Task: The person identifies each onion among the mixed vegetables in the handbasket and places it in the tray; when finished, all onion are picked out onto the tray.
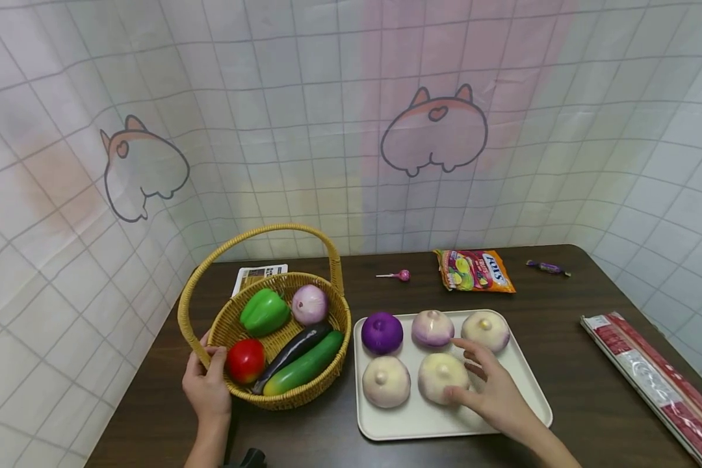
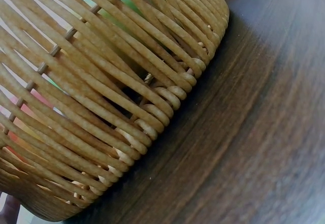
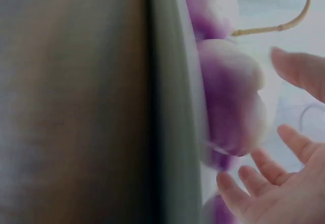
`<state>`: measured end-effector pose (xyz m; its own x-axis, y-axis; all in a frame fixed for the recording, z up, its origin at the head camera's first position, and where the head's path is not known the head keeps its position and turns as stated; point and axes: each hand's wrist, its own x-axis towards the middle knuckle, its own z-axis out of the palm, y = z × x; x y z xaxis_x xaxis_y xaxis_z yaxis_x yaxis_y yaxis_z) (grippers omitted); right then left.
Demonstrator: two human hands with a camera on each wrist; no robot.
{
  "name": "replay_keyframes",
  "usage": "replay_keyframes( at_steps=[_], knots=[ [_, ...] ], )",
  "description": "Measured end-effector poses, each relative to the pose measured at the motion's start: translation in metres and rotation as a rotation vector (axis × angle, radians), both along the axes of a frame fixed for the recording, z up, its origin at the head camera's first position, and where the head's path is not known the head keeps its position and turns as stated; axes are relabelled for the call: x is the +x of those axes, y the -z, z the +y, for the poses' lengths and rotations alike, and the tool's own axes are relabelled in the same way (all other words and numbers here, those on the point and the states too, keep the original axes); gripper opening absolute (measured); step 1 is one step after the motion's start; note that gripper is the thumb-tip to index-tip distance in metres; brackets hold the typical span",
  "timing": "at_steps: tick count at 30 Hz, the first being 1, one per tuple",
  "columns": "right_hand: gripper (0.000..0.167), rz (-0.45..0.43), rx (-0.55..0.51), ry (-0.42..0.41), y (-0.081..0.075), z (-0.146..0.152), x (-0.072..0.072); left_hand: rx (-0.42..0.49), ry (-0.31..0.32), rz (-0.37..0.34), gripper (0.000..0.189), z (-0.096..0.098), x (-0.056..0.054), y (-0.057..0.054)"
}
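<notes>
My left hand (image 1: pixel 207 380) grips the left rim of a woven basket (image 1: pixel 292 398), by the foot of its handle. Inside the basket lie a green bell pepper (image 1: pixel 264 312), a red tomato-like piece (image 1: pixel 246 361), an eggplant (image 1: pixel 295 351), a green cucumber-like vegetable (image 1: pixel 307 365) and a pale purple onion-like bulb (image 1: pixel 310 304). My right hand (image 1: pixel 491 387), fingers spread, hovers over a tray (image 1: pixel 386 427). Its thumb and fingers are around a cream turnip-like bulb (image 1: pixel 443 377), apparently without closing on it. In the right wrist view a gap shows between thumb and bulbs (image 3: pixel 231 97).
The tray also bears a dark purple bulb (image 1: pixel 382 333) and several cream-and-purple ones. Behind it lie a lollipop (image 1: pixel 402 275), a candy bag (image 1: pixel 474 271) and a wrapped candy (image 1: pixel 548 268). A long red-and-white package (image 1: pixel 649 380) lies right; a printed card (image 1: pixel 260 275) sits behind the basket.
</notes>
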<state>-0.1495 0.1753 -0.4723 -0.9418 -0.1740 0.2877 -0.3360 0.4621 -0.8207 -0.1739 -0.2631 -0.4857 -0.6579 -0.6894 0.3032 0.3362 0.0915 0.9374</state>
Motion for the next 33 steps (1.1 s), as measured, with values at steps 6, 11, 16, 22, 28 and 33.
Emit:
replay_keyframes(
  at_steps=[6,11,16,22,28,33],
  knots=[
    [0.050,0.047,-0.050,-0.011,-0.027,-0.011,-0.014,-0.020,-0.002,-0.015,0.015,0.001,0.001,-0.001],
    [0.037,0.048,-0.127,-0.048,-0.045,-0.039,-0.032,-0.022,-0.005,-0.019,0.013,0.001,0.001,-0.001],
    [0.033,0.010,-0.167,-0.096,-0.059,-0.077,-0.049,-0.017,-0.007,-0.021,0.013,0.001,0.001,-0.001],
    [0.032,0.026,-0.172,-0.186,-0.066,-0.125,-0.065,-0.025,-0.012,-0.026,0.015,0.001,0.001,0.000],
    [0.031,0.006,-0.117,-0.211,-0.065,-0.160,-0.072,-0.043,-0.020,-0.024,0.016,0.001,0.001,0.001],
    [0.034,-0.004,-0.090,-0.229,-0.058,-0.183,-0.080,-0.036,-0.017,-0.026,0.016,0.001,0.002,0.000]
  ],
)
